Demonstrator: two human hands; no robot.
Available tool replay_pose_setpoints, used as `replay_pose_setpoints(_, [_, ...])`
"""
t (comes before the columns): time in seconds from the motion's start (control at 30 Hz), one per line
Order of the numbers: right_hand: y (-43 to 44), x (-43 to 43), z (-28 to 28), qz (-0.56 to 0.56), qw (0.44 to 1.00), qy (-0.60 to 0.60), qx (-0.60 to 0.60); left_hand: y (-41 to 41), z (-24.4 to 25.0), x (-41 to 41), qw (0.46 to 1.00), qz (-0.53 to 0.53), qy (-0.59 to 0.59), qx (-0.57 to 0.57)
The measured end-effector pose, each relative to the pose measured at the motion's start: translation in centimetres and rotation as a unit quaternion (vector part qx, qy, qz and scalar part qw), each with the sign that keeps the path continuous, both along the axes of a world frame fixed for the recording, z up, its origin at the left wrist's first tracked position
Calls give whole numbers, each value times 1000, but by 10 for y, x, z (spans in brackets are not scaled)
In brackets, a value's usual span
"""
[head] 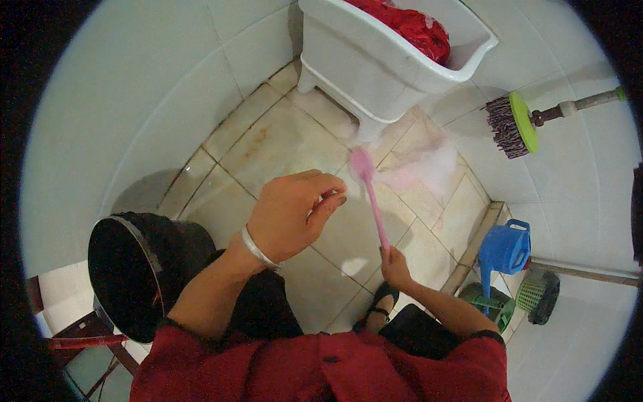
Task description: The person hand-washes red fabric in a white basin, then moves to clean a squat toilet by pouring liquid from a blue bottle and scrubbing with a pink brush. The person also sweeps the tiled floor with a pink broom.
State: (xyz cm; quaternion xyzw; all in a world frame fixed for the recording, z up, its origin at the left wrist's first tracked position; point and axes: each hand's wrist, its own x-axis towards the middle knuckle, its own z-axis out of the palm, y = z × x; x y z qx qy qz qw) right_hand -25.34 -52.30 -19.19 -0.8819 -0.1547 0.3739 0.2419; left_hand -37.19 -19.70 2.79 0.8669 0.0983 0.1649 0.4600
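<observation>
My right hand [396, 270] is closed around the lower handle of a pink long-handled brush [374, 201]. Its pink head rests on the tiled floor beside the foot of a white basin [371, 65]. Suds [427, 168] lie on the tiles to the right of the brush head. Over the floor, my left hand [301, 213], with a white band at the wrist, hangs with fingers curled and the thumb near the fingertips; nothing plain shows in it. Wet-looking red cloth [417, 30] lies in the basin.
A black bin [125, 276] stands at the left near a dark red folding frame [90, 339]. On the right are a mop [517, 123] against the wall, a blue watering can [507, 246], a green container [490, 306] and a green basket [532, 296]. A raised edge [472, 238] borders the floor.
</observation>
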Motion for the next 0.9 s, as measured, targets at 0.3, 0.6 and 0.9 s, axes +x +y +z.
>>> replay_pose_setpoints(0.3, [173,47,-15,37,993,88,62,-14,-17,-16,986,-64,107,110])
replay_pose_setpoints(0.6, [219,-9,33,93,987,68,113,-42,-19,-19,958,-181,65,214])
replay_pose_setpoints(0.9, [209,-2,-63,176,969,-102,141,-45,-24,-28,949,-138,162,233])
